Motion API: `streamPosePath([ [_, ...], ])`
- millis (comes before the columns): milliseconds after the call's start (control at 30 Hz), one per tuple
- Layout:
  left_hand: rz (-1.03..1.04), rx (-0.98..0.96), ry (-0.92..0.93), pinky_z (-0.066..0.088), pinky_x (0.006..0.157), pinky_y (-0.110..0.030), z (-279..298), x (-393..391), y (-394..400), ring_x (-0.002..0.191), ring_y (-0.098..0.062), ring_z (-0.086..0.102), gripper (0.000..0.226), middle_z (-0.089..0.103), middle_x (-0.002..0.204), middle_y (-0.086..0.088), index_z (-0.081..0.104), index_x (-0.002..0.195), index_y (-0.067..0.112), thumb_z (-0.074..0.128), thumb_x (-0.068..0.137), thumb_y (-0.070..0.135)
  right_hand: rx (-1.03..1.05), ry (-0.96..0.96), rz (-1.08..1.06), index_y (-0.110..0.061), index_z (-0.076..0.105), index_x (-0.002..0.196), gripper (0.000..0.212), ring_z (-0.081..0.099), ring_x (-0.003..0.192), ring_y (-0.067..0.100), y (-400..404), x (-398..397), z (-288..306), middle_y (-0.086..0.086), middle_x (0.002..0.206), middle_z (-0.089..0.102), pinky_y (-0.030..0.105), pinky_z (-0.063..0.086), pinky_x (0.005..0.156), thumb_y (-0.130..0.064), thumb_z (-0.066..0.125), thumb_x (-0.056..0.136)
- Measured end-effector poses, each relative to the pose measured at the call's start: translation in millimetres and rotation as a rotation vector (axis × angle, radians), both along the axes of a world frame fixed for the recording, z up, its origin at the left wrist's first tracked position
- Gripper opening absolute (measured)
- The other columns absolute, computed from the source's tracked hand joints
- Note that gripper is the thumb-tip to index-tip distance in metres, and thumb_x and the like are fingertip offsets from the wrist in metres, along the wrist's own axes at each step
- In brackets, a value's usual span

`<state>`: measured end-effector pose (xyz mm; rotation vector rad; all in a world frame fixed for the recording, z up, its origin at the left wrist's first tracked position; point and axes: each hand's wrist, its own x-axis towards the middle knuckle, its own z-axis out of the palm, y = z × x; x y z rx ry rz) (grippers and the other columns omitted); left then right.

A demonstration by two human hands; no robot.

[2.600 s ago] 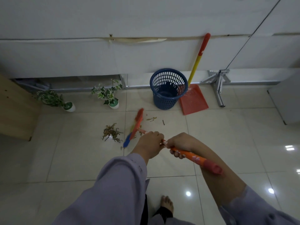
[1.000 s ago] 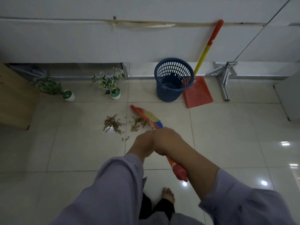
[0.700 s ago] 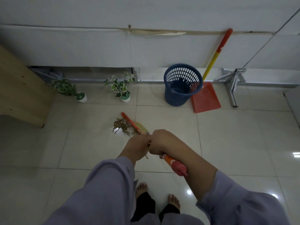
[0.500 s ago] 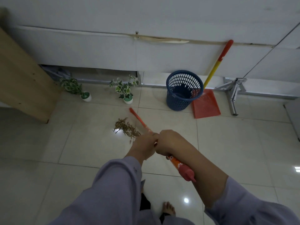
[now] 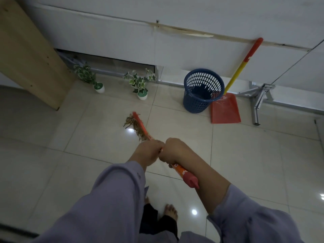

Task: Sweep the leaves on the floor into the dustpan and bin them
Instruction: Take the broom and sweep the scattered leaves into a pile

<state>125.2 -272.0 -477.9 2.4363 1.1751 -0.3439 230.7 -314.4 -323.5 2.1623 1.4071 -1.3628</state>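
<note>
Over the last couple of seconds the scattered bits have been drawn together: the smaller patch that lay nearer the bin is gone, and the leaves (image 5: 134,125) now sit in one loose, dry brown heap on the floor (image 5: 245,155), touching the broom (image 5: 140,125), whose orange head lies along the heap's right edge. Gathering looks nearly done, so the dustpan comes next. The left hand (image 5: 149,152) and the right hand (image 5: 173,151) sit knuckle to knuckle, each grip curled tight round the broom's handle, the red end cap poking out behind the right wrist. The dustpan (image 5: 225,111) leans untouched against the wall beside the blue bin (image 5: 203,91), well apart from the heap, to its right.
</note>
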Motion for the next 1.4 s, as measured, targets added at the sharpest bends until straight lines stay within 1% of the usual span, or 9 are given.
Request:
streamPosePath([
  [67,0.054,-0.026,-0.063,0.049,0.081,-0.035,10,-6,1,0.105,-0.031,0.063,0.032,0.065,0.12,-0.006,0.058,0.119,0.02,0.053,0.088,0.015,0.043,-0.014,0.064,-0.006,0.057,0.089,0.003,0.069,0.094,0.028,4,-4,6,0.014,0.1,0.067,0.034,0.055,0.078,-0.007,0.056,0.087],
  [167,0.106,0.008,-0.147,0.043,0.078,-0.029,21,-9,11,0.109,-0.026,0.061,0.035,0.063,0.123,-0.004,0.056,0.124,0.021,0.055,0.089,0.023,0.062,-0.045,0.161,-0.003,0.059,0.113,0.027,0.068,0.096,0.026,17,-6,20,0.014,0.109,0.066,0.032,0.054,0.079,-0.01,0.057,0.087],
  [267,0.148,0.017,-0.207,0.041,0.08,-0.029,41,-16,23,0.108,-0.026,0.06,0.031,0.064,0.121,-0.002,0.059,0.118,0.02,0.054,0.088,0.024,0.056,0.006,0.149,-0.005,0.056,0.083,0.006,0.066,0.081,0.023,34,-3,37,0.013,0.096,0.067,0.032,0.055,0.077,-0.01,0.058,0.086],
  [333,0.162,0.043,-0.199,0.042,0.077,-0.03,52,-22,27,0.103,-0.027,0.061,0.029,0.066,0.115,-0.003,0.06,0.114,0.021,0.055,0.086,0.027,0.045,0.034,0.154,-0.005,0.054,0.072,0.017,0.063,0.066,0.022,44,-2,42,0.013,0.086,0.067,0.031,0.055,0.066,-0.011,0.06,0.086],
  [433,0.164,0.117,-0.165,0.037,0.069,-0.027,66,-31,29,0.097,-0.024,0.062,0.03,0.067,0.107,-0.001,0.062,0.11,0.025,0.057,0.084,0.036,0.024,0.084,0.176,-0.005,0.056,0.067,0.021,0.058,0.048,0.017,55,-1,42,0.01,0.072,0.066,0.024,0.049,0.046,-0.013,0.065,0.084],
  [600,0.261,0.074,-0.115,0.052,0.078,-0.034,64,-28,15,0.099,-0.021,0.062,0.028,0.063,0.11,0.003,0.062,0.107,0.026,0.052,0.085,0.04,-0.014,0.118,0.318,-0.007,0.059,0.065,0.019,0.055,0.031,0.01,68,11,26,0.006,0.058,0.063,0.017,0.046,0.036,-0.014,0.069,0.08],
  [933,0.55,-0.095,-0.174,0.051,0.078,-0.033,25,72,-23,0.095,-0.023,0.064,0.027,0.069,0.102,0.002,0.066,0.105,0.027,0.056,0.084,0.041,-0.271,0.074,0.641,-0.004,0.062,0.065,0.02,0.055,0.029,0.006,91,93,-5,-0.001,0.041,0.061,0.014,0.043,0.034,-0.012,0.067,0.083],
  [1133,0.685,-0.144,-0.284,0.051,0.086,-0.036,7,117,-14,0.101,-0.026,0.063,0.02,0.069,0.11,-0.003,0.067,0.105,0.021,0.055,0.089,0.021,-0.195,-0.078,0.774,-0.006,0.058,0.059,0.025,0.054,0.026,0.008,101,116,-21,-0.001,0.033,0.056,0.018,0.046,0.038,-0.013,0.068,0.081],
  [1400,0.821,0.123,-0.431,0.036,0.065,-0.023,10,124,0,0.087,-0.026,0.065,0.017,0.072,0.097,-0.002,0.067,0.096,0.016,0.057,0.084,0.012,0.029,-0.132,0.995,-0.006,0.052,0.079,0.01,0.056,0.063,0.018,106,117,-1,0.004,0.064,0.05,0.023,0.044,0.051,-0.008,0.055,0.088],
])
